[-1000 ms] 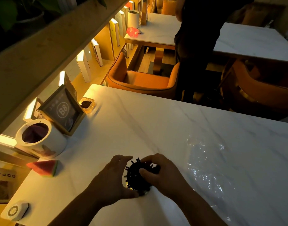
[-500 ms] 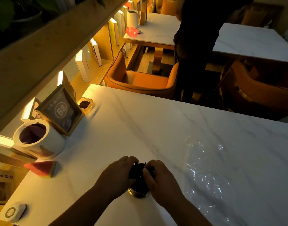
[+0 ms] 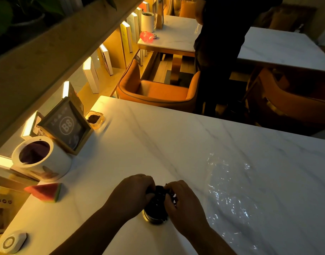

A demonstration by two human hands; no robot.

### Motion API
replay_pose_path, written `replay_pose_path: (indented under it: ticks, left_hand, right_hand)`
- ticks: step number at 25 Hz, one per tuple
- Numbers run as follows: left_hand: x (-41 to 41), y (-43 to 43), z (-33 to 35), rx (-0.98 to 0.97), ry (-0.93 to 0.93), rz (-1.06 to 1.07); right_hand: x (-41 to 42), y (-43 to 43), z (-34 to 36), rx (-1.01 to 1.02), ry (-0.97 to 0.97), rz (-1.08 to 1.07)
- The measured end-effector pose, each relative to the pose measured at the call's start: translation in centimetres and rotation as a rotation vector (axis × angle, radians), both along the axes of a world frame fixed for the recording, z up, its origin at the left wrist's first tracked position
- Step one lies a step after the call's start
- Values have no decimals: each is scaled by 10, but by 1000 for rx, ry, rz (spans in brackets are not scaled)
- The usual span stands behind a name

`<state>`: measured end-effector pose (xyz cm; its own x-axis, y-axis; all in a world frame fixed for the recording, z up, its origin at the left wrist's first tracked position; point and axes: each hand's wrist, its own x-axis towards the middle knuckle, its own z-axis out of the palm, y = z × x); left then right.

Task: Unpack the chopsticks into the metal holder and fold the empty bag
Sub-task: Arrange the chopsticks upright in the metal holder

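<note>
A round metal holder (image 3: 152, 218) stands on the white marble table (image 3: 158, 140) near its front edge. Black chopsticks (image 3: 159, 196) stand bunched in it, seen end-on from above. My left hand (image 3: 132, 193) wraps the bunch from the left, fingers curled over the tops. From the right, my right hand (image 3: 183, 203) pinches the same bunch with its fingertips. A clear plastic bag (image 3: 231, 196) lies flat and crinkled on the table to the right, apart from both hands.
Along the left edge stand a white cylinder pot (image 3: 41, 159), a framed B8 sign (image 3: 67, 126), a small dish (image 3: 94, 118), a watermelon-slice ornament (image 3: 45, 192) and a call button (image 3: 10, 242). An orange chair (image 3: 156, 91) and a standing person (image 3: 222, 43) are beyond the far edge.
The chopstick tips were splayed outward a second ago; both hands have closed in over them and gathered them into a tight bunch in the holder.
</note>
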<state>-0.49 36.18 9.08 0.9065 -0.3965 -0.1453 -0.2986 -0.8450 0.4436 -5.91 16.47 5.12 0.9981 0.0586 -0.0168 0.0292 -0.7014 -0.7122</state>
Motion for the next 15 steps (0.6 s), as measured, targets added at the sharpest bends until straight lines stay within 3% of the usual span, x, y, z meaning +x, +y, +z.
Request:
replay_pose_path:
  ticks: [8,15]
  left_hand:
    - [18,21,71,-27,46,20]
    - [28,71,127,-251,101,279]
  right_hand:
    - [8,-1,7,61,75,-24]
    - [8,-6,14,137,86,-104]
